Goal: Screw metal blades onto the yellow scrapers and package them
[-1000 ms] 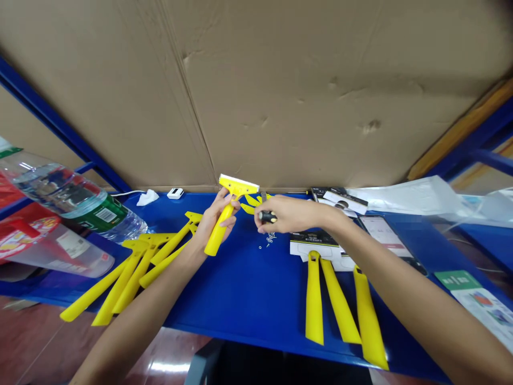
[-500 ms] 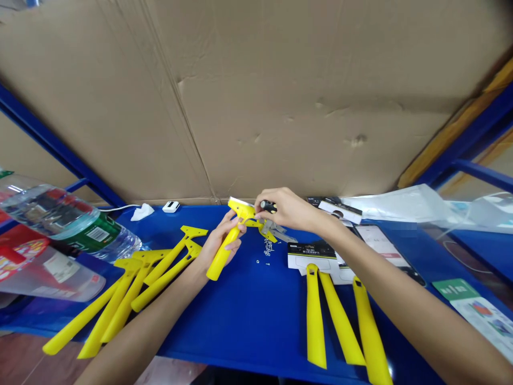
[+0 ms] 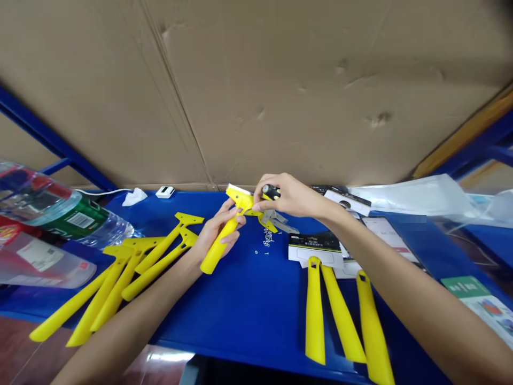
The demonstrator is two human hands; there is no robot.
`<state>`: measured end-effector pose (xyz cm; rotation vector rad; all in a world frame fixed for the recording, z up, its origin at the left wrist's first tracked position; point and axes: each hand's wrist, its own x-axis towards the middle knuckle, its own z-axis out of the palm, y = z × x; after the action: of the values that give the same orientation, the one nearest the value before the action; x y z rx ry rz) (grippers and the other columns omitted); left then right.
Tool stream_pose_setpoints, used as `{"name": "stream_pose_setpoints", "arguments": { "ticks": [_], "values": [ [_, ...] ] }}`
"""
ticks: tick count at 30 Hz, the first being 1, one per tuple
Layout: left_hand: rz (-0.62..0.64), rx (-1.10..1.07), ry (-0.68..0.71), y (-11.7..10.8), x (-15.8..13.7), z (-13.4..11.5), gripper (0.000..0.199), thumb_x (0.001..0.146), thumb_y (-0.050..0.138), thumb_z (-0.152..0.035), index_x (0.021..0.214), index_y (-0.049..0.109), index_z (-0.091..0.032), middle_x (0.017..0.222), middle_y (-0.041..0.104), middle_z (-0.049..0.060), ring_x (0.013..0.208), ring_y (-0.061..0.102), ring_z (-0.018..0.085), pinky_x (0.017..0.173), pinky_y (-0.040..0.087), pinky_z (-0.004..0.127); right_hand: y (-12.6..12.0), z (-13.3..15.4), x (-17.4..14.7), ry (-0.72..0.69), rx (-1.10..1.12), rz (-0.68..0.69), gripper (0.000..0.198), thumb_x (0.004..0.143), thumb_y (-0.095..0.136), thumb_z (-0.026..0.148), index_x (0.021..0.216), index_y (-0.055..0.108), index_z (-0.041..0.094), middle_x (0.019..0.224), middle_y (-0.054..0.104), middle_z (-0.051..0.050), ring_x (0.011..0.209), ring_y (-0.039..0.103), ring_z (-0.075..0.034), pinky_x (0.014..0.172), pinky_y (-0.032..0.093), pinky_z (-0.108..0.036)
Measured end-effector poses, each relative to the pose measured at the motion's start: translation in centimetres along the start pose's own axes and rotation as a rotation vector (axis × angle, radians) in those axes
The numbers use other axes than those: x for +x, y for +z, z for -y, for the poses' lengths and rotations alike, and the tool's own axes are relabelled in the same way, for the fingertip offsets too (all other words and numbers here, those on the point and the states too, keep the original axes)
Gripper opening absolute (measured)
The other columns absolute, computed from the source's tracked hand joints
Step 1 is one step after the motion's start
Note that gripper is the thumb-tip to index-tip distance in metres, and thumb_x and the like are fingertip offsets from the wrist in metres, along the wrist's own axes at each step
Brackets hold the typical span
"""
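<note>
My left hand (image 3: 216, 229) is closed round the handle of a yellow scraper (image 3: 214, 255), which tilts with its wide head up and a pale strip along the head's edge. Just right of that head, my right hand (image 3: 292, 195) pinches a screwdriver (image 3: 271, 192) by its dark handle; its tip is hidden by my fingers. Beneath the right hand, grey metal plates (image 3: 279, 220) lie in a small pile with yellow pieces. Small screws and a nut (image 3: 256, 252) are scattered on the blue table (image 3: 240, 305) in front of them.
Several yellow scraper bodies (image 3: 116, 291) lie to the left, beside a plastic bottle (image 3: 76, 216) and a clear tub (image 3: 48, 259). To the right are yellow handles (image 3: 315, 315), printed cards (image 3: 315, 248), a phone (image 3: 387, 235) and plastic bags (image 3: 404, 195). Cardboard (image 3: 256, 96) stands behind.
The view has shifted slightly. Both hands keep their holds on the scraper and the screwdriver, and the screwdriver's handle leans a little differently.
</note>
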<state>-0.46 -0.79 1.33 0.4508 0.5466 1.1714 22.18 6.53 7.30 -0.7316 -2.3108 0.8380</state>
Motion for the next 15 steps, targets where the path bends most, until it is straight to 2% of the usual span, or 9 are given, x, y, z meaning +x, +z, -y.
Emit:
{"name": "stream_pose_setpoints", "arguments": {
  "ticks": [5,8,12,15],
  "values": [
    [0.0,0.016,-0.014,-0.15,0.11,-0.03,0.043,0.097,0.063,-0.002,0.132,0.06,-0.025,0.11,0.065,0.005,0.071,0.067,0.007,0.031,0.031,0.008,-0.18,-0.61,0.33,0.101,0.032,0.008,0.016,0.083,0.084,0.033,0.085,0.076,0.02,0.088,0.073,-0.001,0.083,0.06,-0.017,0.076,0.043,-0.033],
    [0.003,0.019,-0.026,-0.26,0.04,0.06,0.046,0.094,0.065,-0.001,0.133,0.062,-0.026,0.105,0.063,0.004,0.071,0.067,0.008,0.031,0.03,0.008,-0.29,-0.56,0.33,0.218,0.085,0.018,0.027,0.076,0.09,0.038,0.085,0.071,0.02,0.083,0.066,0.001,0.072,0.053,-0.013,0.064,0.04,-0.031],
    [0.019,0.023,-0.068,-0.18,-0.16,0.26,0.043,0.092,0.067,-0.001,0.128,0.064,-0.025,0.101,0.062,0.003,0.07,0.066,0.009,0.031,0.03,0.009,-0.39,-0.11,0.06,0.45,0.185,0.088,0.046,0.068,0.096,0.046,0.099,0.071,0.022,0.075,0.06,0.004,0.052,0.041,-0.008,0.047,0.029,-0.029],
    [0.031,0.015,-0.067,-0.17,-0.21,0.36,0.042,0.092,0.068,-0.001,0.127,0.065,-0.025,0.102,0.062,0.003,0.072,0.067,0.008,0.032,0.032,0.008,-0.31,-0.14,-0.06,0.479,0.174,0.102,0.047,0.068,0.094,0.052,0.098,0.074,0.022,0.07,0.058,0.005,0.049,0.039,-0.008,0.044,0.028,-0.028]
  ]
}}
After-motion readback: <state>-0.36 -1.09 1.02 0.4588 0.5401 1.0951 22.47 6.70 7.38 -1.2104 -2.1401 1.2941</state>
